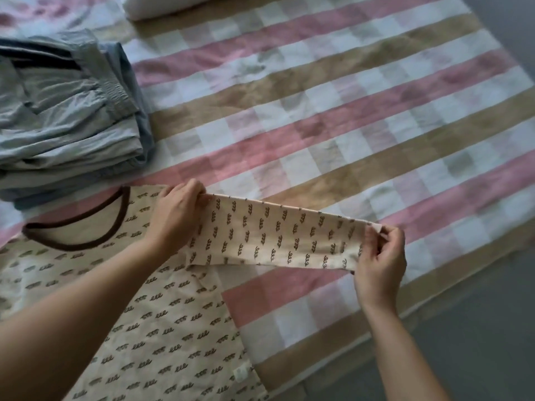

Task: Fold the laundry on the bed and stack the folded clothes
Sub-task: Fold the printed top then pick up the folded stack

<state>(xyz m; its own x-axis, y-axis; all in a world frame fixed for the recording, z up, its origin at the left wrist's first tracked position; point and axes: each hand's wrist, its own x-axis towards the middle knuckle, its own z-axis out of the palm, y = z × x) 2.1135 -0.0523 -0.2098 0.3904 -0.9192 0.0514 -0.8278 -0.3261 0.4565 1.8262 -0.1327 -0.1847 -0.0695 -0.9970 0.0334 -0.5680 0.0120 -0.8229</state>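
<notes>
Sleeve (pixel 278 238) | taut between | left hand (pixel 176 215): shoulder | right hand (pixel 382 256): cuff

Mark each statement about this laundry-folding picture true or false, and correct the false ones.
1. The right hand pinches the cuff end of the patterned shirt sleeve. True.
2. The sleeve is folded across the shirt's chest. False: it is stretched out sideways, away from the body.
3. The stack of folded clothes lies beyond the shirt's collar. True.
4. The collar is bright red. False: it is dark brown.
5. The left hand lies flat on the bedspread. False: it grips the sleeve near the shoulder.
</notes>
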